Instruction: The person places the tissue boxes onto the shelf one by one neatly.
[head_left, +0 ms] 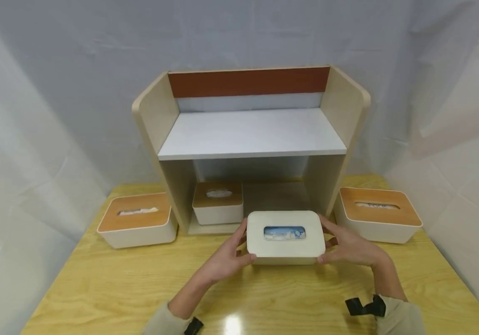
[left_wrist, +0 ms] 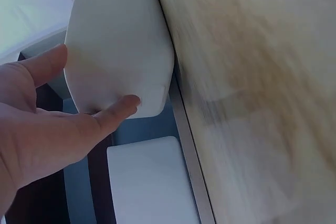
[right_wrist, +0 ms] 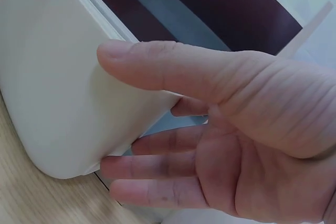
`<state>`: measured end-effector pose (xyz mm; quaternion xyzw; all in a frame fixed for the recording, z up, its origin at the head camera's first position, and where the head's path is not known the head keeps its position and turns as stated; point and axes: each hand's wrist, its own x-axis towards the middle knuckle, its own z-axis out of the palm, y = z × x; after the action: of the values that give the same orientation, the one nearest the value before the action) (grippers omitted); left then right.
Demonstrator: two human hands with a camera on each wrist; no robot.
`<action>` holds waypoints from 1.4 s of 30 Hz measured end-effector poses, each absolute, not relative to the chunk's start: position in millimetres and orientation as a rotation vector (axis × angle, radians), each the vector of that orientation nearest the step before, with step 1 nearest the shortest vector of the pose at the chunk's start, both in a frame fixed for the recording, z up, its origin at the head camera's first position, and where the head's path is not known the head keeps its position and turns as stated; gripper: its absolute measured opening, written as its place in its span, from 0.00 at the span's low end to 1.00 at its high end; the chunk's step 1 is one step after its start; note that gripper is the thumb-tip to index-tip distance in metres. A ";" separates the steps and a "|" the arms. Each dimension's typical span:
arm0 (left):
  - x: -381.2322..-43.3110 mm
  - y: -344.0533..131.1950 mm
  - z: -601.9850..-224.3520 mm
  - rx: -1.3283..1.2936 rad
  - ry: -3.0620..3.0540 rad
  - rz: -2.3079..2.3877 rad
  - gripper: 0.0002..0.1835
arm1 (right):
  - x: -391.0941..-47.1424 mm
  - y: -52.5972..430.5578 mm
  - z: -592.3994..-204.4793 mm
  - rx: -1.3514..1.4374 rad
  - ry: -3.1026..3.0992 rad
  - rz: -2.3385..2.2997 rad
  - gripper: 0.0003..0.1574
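A white tissue box [head_left: 285,247] with an all-white lid is held between both hands, in front of the lower opening of a small wooden shelf [head_left: 252,135]. Blue and white packaging shows through its oval slot. The left hand [head_left: 226,259] grips the box's left end, its thumb at the near corner. At the opposite end the right hand [head_left: 350,245] grips it, thumb on the front face and fingers along the side, as the right wrist view shows. Inside the lower opening, on the left, sits another tissue box [head_left: 218,215] with a brown lid.
Outside the shelf, a wood-lidded tissue box [head_left: 138,236] stands on the left and a similar tissue box [head_left: 383,228] on the right. All stand on a wooden table [head_left: 109,293]. Pale cloth [head_left: 243,32] hangs behind and at both sides.
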<state>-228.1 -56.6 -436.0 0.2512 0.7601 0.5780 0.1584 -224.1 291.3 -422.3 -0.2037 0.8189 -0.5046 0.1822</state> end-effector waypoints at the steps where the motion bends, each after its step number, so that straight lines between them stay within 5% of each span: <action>1: -228.4 -56.0 -435.7 0.717 2.193 1.640 0.49 | -224.2 291.2 -422.4 -0.570 2.312 -1.432 0.71; 42: -243.7 -41.1 -424.6 0.614 2.211 1.669 0.43 | -236.6 288.1 -430.8 -0.697 2.496 -1.451 0.56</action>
<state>-243.7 -41.1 -424.6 0.2138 0.7703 0.5815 0.1512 -236.6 288.1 -430.8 -0.2339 0.8373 -0.4867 0.0859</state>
